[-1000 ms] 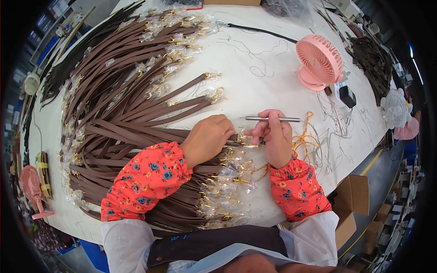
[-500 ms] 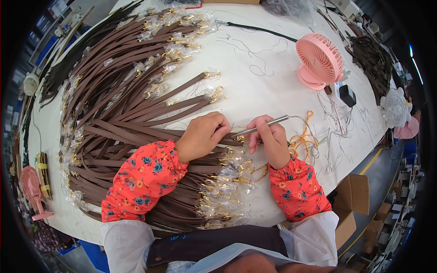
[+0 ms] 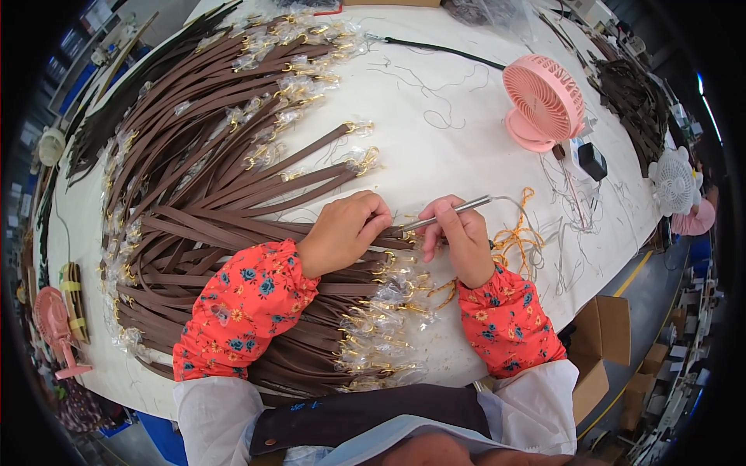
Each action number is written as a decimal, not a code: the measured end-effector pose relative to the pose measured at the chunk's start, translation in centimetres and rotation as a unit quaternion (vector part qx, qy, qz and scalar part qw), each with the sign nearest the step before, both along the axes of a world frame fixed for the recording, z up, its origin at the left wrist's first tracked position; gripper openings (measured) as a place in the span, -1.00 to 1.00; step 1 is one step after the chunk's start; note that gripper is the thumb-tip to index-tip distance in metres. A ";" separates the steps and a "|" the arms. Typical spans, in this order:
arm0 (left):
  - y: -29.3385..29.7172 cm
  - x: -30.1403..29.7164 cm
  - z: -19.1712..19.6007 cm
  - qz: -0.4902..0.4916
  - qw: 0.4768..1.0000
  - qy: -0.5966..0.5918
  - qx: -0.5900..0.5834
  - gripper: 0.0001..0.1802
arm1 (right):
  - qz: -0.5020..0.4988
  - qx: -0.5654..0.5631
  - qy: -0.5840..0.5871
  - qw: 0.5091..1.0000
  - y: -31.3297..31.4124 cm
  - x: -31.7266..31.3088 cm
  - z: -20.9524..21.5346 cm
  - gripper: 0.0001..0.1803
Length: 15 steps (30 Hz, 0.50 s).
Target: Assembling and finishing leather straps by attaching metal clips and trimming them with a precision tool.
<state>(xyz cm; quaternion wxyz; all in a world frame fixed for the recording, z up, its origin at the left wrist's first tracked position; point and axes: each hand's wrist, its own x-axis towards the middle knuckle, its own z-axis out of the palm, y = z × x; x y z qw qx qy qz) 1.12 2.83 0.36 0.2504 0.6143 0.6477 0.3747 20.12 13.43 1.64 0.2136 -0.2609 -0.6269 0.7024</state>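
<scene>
The left hand pins a brown strap near the desk's front edge; the right hand pinches a metal-tipped tool at its clasp, needing steadiness.

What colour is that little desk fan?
Pink; the desk fan shows clearly in the head view.

Brown leather straps fan across the left of the white counter; the pink desk fan stands far right, the orange cord bundle before it.
</scene>
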 end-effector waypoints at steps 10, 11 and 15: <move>0.0 0.0 0.5 -0.004 1.000 -0.010 -0.014 -0.83 | 0.012 -0.002 -0.009 1.000 0.1 0.1 0.1 -0.59; 0.0 0.0 0.3 -0.004 1.000 -0.010 -0.014 -0.83 | 0.016 -0.007 -0.005 1.000 0.1 0.2 0.2 -0.61; 0.1 -0.1 -0.1 -0.002 1.000 -0.006 0.022 -0.86 | 0.020 -0.007 -0.003 1.000 0.2 0.2 -0.1 -0.61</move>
